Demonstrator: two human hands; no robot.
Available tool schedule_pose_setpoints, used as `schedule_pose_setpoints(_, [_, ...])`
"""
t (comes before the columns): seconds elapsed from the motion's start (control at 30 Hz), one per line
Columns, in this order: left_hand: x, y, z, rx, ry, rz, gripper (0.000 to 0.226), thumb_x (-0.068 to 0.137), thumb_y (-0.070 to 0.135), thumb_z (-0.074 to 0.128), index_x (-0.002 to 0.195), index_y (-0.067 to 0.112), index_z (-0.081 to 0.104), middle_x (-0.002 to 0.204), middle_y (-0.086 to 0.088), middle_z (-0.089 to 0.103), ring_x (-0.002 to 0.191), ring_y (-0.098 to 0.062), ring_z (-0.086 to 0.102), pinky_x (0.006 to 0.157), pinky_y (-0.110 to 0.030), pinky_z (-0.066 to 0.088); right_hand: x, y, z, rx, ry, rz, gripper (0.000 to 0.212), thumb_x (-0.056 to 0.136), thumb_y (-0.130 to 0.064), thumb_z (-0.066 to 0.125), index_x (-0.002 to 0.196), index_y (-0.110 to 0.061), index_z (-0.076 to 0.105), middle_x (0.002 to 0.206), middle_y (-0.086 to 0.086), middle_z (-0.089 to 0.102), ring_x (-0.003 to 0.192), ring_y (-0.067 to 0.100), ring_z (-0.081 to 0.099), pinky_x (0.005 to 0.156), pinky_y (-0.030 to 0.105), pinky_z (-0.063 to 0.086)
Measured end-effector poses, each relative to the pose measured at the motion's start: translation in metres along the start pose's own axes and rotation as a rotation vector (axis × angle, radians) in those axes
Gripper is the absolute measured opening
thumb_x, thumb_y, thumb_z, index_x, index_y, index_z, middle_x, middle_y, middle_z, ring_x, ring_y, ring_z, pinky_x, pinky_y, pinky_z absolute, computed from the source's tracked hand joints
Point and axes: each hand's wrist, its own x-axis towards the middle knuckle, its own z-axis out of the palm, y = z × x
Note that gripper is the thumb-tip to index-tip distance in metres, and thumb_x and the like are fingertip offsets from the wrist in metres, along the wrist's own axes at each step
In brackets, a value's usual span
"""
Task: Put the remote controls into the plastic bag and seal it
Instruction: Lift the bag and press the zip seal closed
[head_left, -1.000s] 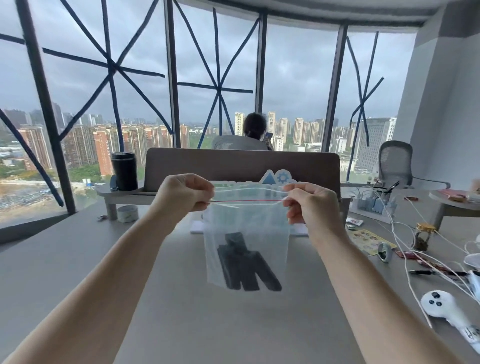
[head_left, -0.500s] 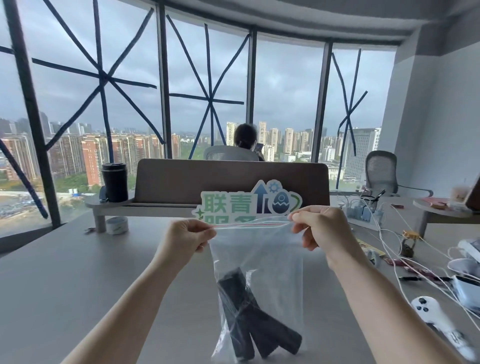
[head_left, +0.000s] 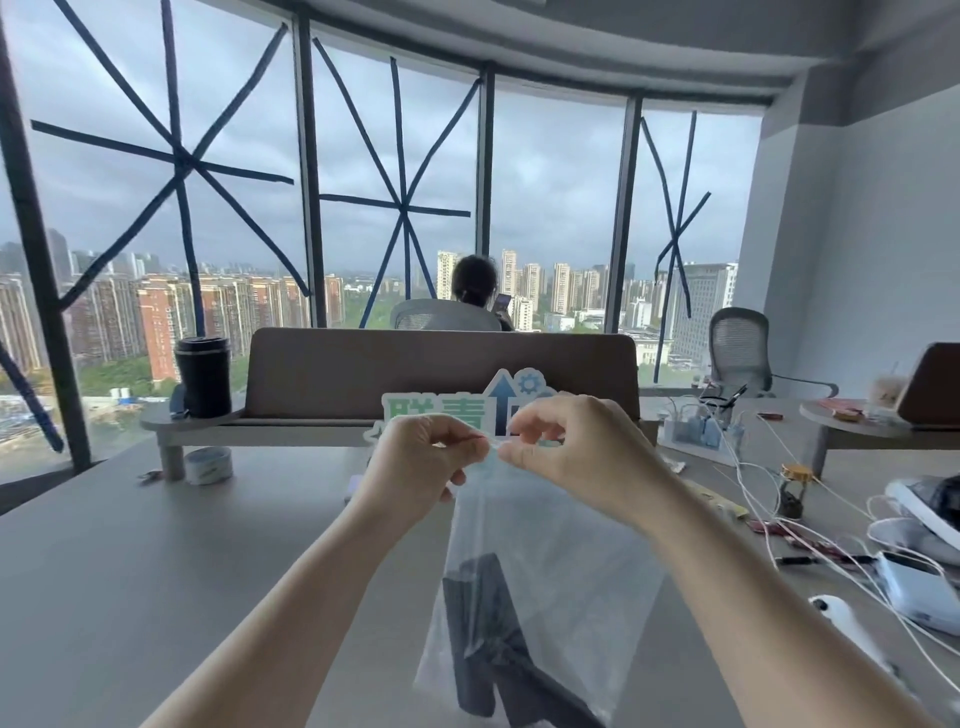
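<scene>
A clear plastic bag (head_left: 561, 561) hangs in front of me above the grey table (head_left: 156, 561). Black remote controls (head_left: 483, 623) lie inside it, near the bottom. My left hand (head_left: 415, 462) and my right hand (head_left: 566, 447) both pinch the bag's top strip, fingertips almost touching at the middle. The strip between them is bunched and mostly hidden by my fingers, so I cannot tell whether it is sealed.
A green-and-blue cut-out sign (head_left: 467, 410) stands behind my hands. A black tumbler (head_left: 203, 376) and a tape roll (head_left: 209, 465) sit at the left. White cables (head_left: 748, 467), a white controller (head_left: 841, 618) and devices crowd the right. A person (head_left: 475, 291) sits beyond the divider (head_left: 441, 364).
My hands have come together from the two ends of the bag's top to its middle. The bag has dropped lower in view and the camera has tilted.
</scene>
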Motion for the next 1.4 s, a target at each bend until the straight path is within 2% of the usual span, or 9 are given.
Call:
schedule_pose_setpoints(0.1, [0.003, 0.005, 0.000, -0.003, -0.027, -0.017, 0.002, 0.075, 0.013, 0.075, 0.074, 0.013, 0.076, 0.049, 0.011, 0.063, 0.045, -0.003, 0.053, 0.041, -0.018, 0.044, 0.013, 0.003, 0.003, 0.040, -0.021, 0.024, 0.016, 0.080, -0.038, 0.075, 0.079, -0.022, 0.078, 0.072, -0.008, 0.074, 0.070, 0.006, 0.065, 0.076, 0.038, 0.057])
schedule_pose_setpoints(0.27, [0.003, 0.006, -0.001, -0.002, -0.017, -0.055, 0.008, 0.075, 0.016, 0.076, 0.068, 0.019, 0.074, 0.048, 0.010, 0.063, 0.044, -0.003, 0.054, 0.040, -0.018, 0.043, 0.019, 0.005, 0.003, 0.013, -0.047, 0.040, 0.015, 0.079, -0.034, 0.076, 0.073, -0.021, 0.077, 0.068, -0.003, 0.074, 0.058, 0.006, 0.059, 0.072, 0.038, 0.059])
schedule_pose_setpoints(0.5, [0.005, 0.006, 0.002, 0.005, -0.013, -0.034, 0.011, 0.075, 0.013, 0.075, 0.065, 0.018, 0.072, 0.055, 0.009, 0.064, 0.045, -0.007, 0.051, 0.042, -0.020, 0.043, 0.027, 0.002, 0.000, 0.028, -0.095, 0.051, 0.012, 0.078, -0.030, 0.076, 0.069, -0.022, 0.078, 0.064, -0.005, 0.071, 0.057, 0.001, 0.056, 0.070, 0.034, 0.056])
schedule_pose_setpoints(0.6, [0.007, 0.006, 0.002, 0.018, -0.008, -0.011, 0.012, 0.075, 0.013, 0.074, 0.065, 0.017, 0.071, 0.057, 0.008, 0.064, 0.045, -0.008, 0.051, 0.043, -0.021, 0.043, 0.029, 0.001, -0.001, 0.017, -0.112, 0.047, 0.014, 0.078, -0.028, 0.073, 0.068, -0.020, 0.076, 0.062, -0.004, 0.071, 0.057, 0.003, 0.058, 0.074, 0.039, 0.059])
schedule_pose_setpoints(0.77, [0.006, 0.005, 0.004, 0.002, -0.004, -0.010, 0.020, 0.076, 0.012, 0.071, 0.058, 0.019, 0.066, 0.043, 0.014, 0.054, 0.041, -0.006, 0.047, 0.044, -0.018, 0.038, 0.026, -0.004, -0.001, -0.051, -0.099, -0.002, 0.016, 0.083, -0.027, 0.070, 0.068, -0.021, 0.075, 0.056, -0.009, 0.063, 0.059, -0.001, 0.054, 0.073, 0.038, 0.058])
schedule_pose_setpoints(0.93, [0.007, 0.005, 0.003, 0.006, -0.007, -0.007, 0.019, 0.078, 0.014, 0.071, 0.060, 0.017, 0.066, 0.039, 0.013, 0.049, 0.040, -0.007, 0.043, 0.048, -0.021, 0.036, 0.025, -0.008, -0.003, -0.080, -0.068, -0.032, 0.012, 0.082, -0.033, 0.074, 0.080, -0.024, 0.081, 0.062, -0.021, 0.063, 0.082, 0.007, 0.062, 0.084, 0.035, 0.051])
schedule_pose_setpoints(1.07, [0.007, 0.006, 0.001, -0.004, 0.000, 0.011, 0.019, 0.078, 0.014, 0.071, 0.060, 0.018, 0.066, 0.038, 0.014, 0.050, 0.040, -0.007, 0.041, 0.049, -0.023, 0.034, 0.030, -0.006, 0.000, -0.045, -0.073, -0.027, 0.013, 0.081, -0.028, 0.072, 0.072, -0.021, 0.078, 0.062, -0.014, 0.063, 0.075, 0.009, 0.053, 0.083, 0.040, 0.053])
schedule_pose_setpoints(1.23, [0.009, 0.001, 0.002, -0.046, 0.000, 0.025, 0.027, 0.077, 0.011, 0.071, 0.053, 0.023, 0.065, 0.043, 0.014, 0.051, 0.043, -0.009, 0.041, 0.050, -0.025, 0.033, 0.034, -0.004, 0.006, 0.011, -0.115, -0.003, 0.015, 0.083, -0.025, 0.070, 0.071, -0.017, 0.076, 0.057, -0.008, 0.065, 0.057, 0.001, 0.054, 0.066, 0.032, 0.054])
schedule_pose_setpoints(1.4, [0.009, -0.001, 0.000, -0.090, -0.031, 0.023, 0.031, 0.079, 0.008, 0.069, 0.052, 0.022, 0.063, 0.041, 0.013, 0.049, 0.040, -0.004, 0.038, 0.048, -0.024, 0.030, 0.038, -0.002, 0.008, 0.087, -0.193, 0.027, 0.014, 0.084, -0.020, 0.070, 0.073, -0.014, 0.075, 0.060, -0.004, 0.067, 0.056, 0.006, 0.057, 0.072, 0.039, 0.057])
